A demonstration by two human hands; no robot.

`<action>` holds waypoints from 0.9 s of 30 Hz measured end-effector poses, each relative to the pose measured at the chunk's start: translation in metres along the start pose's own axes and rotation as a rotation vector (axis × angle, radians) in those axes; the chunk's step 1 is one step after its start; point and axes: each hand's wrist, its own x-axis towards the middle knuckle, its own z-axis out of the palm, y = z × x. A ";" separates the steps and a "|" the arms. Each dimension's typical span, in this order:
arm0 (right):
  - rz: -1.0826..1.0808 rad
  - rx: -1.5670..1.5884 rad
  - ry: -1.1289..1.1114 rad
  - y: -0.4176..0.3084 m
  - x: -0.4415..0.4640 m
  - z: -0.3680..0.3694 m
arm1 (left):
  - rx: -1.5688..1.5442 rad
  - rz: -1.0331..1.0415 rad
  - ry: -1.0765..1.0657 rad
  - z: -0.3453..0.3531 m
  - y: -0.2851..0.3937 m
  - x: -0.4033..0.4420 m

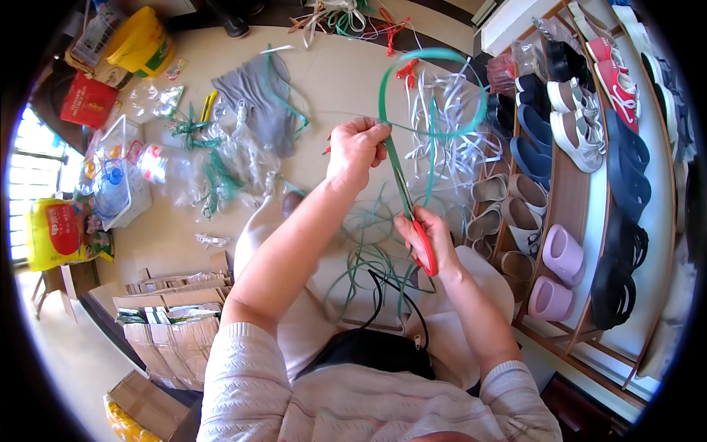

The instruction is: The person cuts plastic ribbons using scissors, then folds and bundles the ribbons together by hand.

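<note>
Pinching left fingers [375,134]: closed on a green strap [382,99].
Right fingers [405,228]: curled around red-handled scissors [425,249].
Green strap: looping beyond and rightward of the left fingers, one length running back toward the scissors.

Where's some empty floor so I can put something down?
There's bare floor beyond the left hand, between the grey cloth and the green loop, and another patch between the white basket and the cardboard box. It's crowded by the shoe rack, where white strips lie, and in front of the black bag, where green strips tangle.
</note>
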 end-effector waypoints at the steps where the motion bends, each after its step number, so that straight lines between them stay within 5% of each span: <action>1: -0.006 -0.004 -0.015 0.002 0.001 -0.001 | -0.009 0.010 0.009 0.000 0.000 0.002; 27: -0.028 -0.019 -0.032 0.010 0.004 -0.005 | -0.036 0.004 0.016 0.001 0.001 -0.002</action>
